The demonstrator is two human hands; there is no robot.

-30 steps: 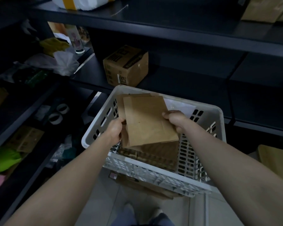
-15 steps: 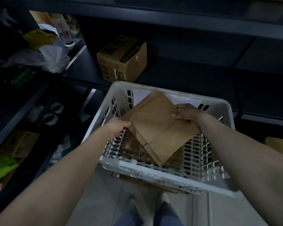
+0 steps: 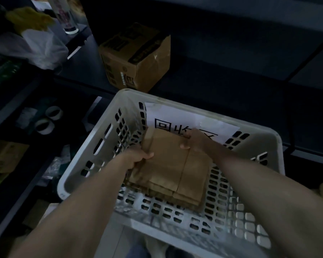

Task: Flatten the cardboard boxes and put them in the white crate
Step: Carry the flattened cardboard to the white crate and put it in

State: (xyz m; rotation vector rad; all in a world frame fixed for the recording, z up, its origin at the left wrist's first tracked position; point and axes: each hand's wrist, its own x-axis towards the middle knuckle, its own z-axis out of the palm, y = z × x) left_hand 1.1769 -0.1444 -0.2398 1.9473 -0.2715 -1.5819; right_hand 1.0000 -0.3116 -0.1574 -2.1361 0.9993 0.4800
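Flattened cardboard (image 3: 175, 164) inside white crate (image 3: 101, 146), intact box (image 3: 136, 56) shelved behind

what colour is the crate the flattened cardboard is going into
White crate, shown in the head view.

Dim room — dark shelves (image 3: 203, 86) run from nine o'clock round to two, a pale plastic bag (image 3: 45, 51) at ten, tape rolls (image 3: 48, 120) at nine.
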